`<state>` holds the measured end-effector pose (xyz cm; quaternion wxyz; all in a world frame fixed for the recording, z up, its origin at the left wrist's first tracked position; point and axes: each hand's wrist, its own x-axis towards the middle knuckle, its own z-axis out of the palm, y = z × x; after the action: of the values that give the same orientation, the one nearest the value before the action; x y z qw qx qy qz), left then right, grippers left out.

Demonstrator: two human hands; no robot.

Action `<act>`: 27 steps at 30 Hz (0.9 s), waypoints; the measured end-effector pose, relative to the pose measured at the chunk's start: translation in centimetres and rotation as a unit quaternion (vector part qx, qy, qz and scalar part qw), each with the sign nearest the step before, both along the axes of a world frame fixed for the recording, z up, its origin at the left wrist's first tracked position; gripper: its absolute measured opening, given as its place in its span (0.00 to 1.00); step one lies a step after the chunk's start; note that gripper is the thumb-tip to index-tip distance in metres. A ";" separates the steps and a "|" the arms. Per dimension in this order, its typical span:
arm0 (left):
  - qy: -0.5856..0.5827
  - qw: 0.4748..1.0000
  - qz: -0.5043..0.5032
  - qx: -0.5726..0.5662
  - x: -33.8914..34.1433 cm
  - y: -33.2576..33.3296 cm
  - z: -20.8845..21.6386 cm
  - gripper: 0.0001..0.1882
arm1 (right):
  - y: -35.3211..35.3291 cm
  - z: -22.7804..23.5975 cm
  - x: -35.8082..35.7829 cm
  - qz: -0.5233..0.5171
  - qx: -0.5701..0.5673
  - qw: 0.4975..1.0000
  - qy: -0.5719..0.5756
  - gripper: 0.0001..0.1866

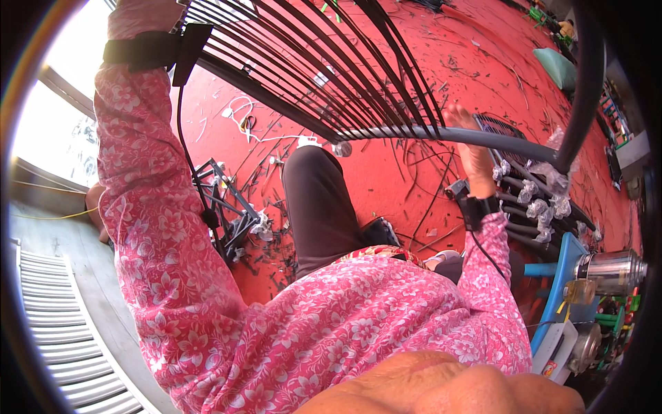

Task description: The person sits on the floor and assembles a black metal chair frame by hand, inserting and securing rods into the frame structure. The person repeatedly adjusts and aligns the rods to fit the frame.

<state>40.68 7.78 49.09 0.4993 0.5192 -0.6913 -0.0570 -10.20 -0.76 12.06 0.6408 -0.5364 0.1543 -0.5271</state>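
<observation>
A dark metal frame with many black strips strung side by side (310, 62) rises in front of me. Its curved grey tube (414, 131) crosses the middle, and a thicker dark tube (583, 90) bends upward on the right. My left hand (145, 17) is raised at the upper left beside the strips' far end; the picture's edge cuts off its fingers. By the right part of the grey tube is my right hand (476, 162), fingers stretched out past the tube and palm turned toward it. Both wrists wear black bands with cables.
Cut black strips litter the red floor (386, 186). A white power strip (308, 141) with a cord lies beyond my knee. Small metal frames (238, 207) stand left, wrapped tubes (538, 200) right. A blue stool (562, 276) bears a metal flask (610, 271).
</observation>
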 end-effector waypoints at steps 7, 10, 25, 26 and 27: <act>-0.013 0.999 0.038 0.008 1.2 0.4 -0.9 0.08 | 6.2 2.8 5.9 -0.061 -0.157 0.986 -0.003 0.24; -0.015 0.999 0.040 0.011 1.0 0.1 -1.7 0.08 | 8.3 2.6 6.3 -0.087 -0.152 0.984 -0.018 0.19; -0.021 1.000 -0.007 0.008 -2.6 -4.0 -3.2 0.09 | 7.4 4.9 2.5 -0.151 -0.042 0.967 0.199 0.14; -0.021 1.000 -0.011 0.007 -3.0 -4.3 -3.3 0.09 | 7.7 4.5 2.6 -0.164 -0.043 0.969 0.182 0.13; -0.024 1.000 -0.014 0.006 -3.3 -4.5 -3.5 0.09 | 8.1 4.0 2.7 -0.173 -0.046 0.970 0.161 0.13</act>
<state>37.40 3.25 45.62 0.4786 0.5139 -0.7097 -0.0560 -7.51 7.30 16.11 0.4809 -0.6086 0.3215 -0.5432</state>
